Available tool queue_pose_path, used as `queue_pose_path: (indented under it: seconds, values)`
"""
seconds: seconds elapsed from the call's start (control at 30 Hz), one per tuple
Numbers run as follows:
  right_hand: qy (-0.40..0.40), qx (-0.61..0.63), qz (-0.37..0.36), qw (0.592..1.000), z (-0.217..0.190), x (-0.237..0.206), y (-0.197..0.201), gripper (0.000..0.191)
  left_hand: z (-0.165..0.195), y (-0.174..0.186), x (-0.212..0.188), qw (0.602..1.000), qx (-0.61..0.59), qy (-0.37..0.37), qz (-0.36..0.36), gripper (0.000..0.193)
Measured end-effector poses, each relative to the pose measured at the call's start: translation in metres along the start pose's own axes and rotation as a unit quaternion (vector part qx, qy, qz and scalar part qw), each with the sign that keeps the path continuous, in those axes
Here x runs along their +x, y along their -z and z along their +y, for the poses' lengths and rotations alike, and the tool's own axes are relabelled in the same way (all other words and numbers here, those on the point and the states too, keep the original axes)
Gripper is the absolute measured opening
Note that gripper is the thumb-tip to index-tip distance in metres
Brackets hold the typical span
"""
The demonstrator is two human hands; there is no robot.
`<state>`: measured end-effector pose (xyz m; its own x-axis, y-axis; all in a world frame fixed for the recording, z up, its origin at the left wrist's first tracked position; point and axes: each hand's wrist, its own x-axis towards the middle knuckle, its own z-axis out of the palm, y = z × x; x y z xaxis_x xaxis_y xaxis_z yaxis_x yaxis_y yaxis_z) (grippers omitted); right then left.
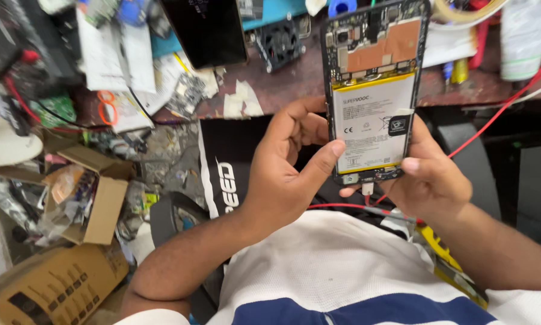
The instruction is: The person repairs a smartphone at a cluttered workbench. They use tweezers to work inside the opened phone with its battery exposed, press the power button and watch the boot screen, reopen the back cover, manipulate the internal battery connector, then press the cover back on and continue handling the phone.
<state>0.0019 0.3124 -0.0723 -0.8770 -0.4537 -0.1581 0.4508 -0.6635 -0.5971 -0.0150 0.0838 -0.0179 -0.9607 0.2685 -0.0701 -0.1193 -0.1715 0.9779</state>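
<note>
I hold an opened smartphone [372,90] upright in front of me, its back cover off, showing a white battery with yellow edges and the circuit board above it. My left hand [288,168] grips its lower left edge with the thumb pressed on the battery's bottom corner. My right hand [430,174] supports the lower right side, thumb resting on the phone's edge. A red wire [499,108] runs from the phone's bottom connector up to the right.
A cluttered workbench [294,78] lies behind with a black phone panel [207,30], a small fan [279,42], papers and parts. Open cardboard boxes [96,198] and scrap sit on the left. A black chair back [225,162] is below the bench.
</note>
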Motion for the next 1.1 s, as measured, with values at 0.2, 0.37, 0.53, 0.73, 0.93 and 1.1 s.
queue_pose_path:
  seconds: [0.2, 0.37, 0.53, 0.73, 0.93, 1.1]
  values:
    - [-0.072, 0.014, -0.021, 0.997, 0.000, 0.013, -0.007, 0.085, -0.024, 0.027, 0.003, 0.997, -0.072, 0.038, -0.014, 0.049]
    - [-0.100, -0.024, -0.019, 0.994, -0.005, 0.020, -0.006, 0.091, -0.028, 0.036, 0.014, 0.992, -0.080, 0.100, -0.011, 0.056]
    - [-0.129, -0.070, -0.040, 0.988, -0.015, 0.025, -0.004, 0.091, -0.028, 0.042, 0.025, 0.995, -0.062, 0.073, -0.042, 0.051]
    - [-0.157, -0.133, -0.062, 0.977, -0.023, 0.028, 0.001, 0.092, -0.035, 0.048, 0.033, 0.994, -0.051, 0.085, -0.045, 0.056]
    - [-0.190, -0.134, -0.063, 0.971, -0.026, 0.026, 0.013, 0.098, -0.038, 0.050, 0.039, 0.992, -0.054, 0.101, -0.046, 0.057]
    - [-0.191, -0.156, -0.036, 0.969, -0.025, 0.022, 0.017, 0.101, -0.038, 0.049, 0.041, 0.993, -0.044, 0.103, -0.043, 0.057]
